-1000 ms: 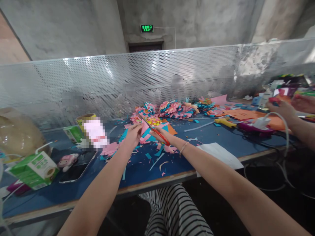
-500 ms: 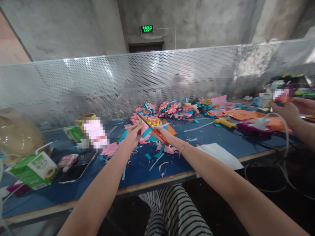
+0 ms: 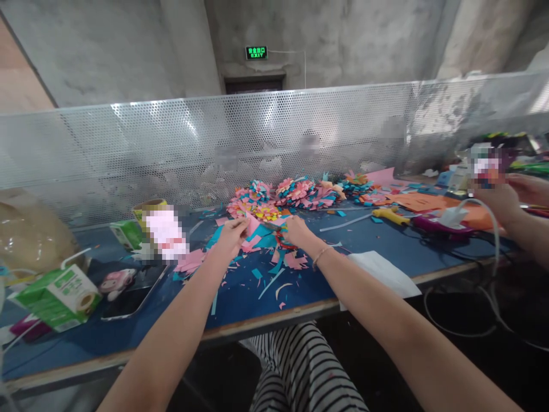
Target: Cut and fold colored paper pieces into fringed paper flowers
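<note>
"When you look down, what do you hold?"

"My left hand (image 3: 235, 233) pinches pink paper (image 3: 252, 222) over the table (image 3: 270, 312). My right hand (image 3: 297, 230) curls around red scissors (image 3: 283, 238), near paper flowers (image 3: 259, 203)."

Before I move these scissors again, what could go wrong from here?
The scissors in your right hand lie close to your left hand, which pinches the pink paper; a slip might nick a finger. Your right forearm crosses the white sheet, which overhangs the table edge and could get dragged off. The drink carton stands beside a phone; a knock might spill onto it.
</note>
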